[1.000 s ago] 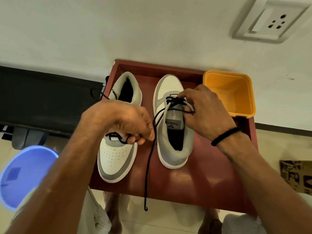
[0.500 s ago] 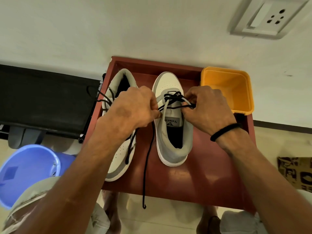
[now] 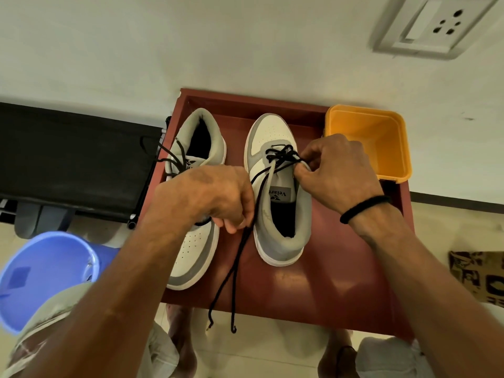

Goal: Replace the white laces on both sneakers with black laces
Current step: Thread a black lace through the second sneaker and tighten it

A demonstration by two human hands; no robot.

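We see a red-brown counter [image 3: 327, 282] at frame centre, its far edge against the wall. Two grey-and-white sneakers rest directly on it: the left sneaker [image 3: 195, 257] at centre-left, toe toward the lower frame, and the right sneaker [image 3: 283, 241] beside it, toe toward the wall. A yellow bin [image 3: 381, 137] occupies the upper-right corner.

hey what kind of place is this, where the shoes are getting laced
Probably a room in a home, not a workshop. A wall socket sits on a plain painted wall, a small red table holds the sneakers on a tiled floor, and a blue plastic bucket stands beside it.
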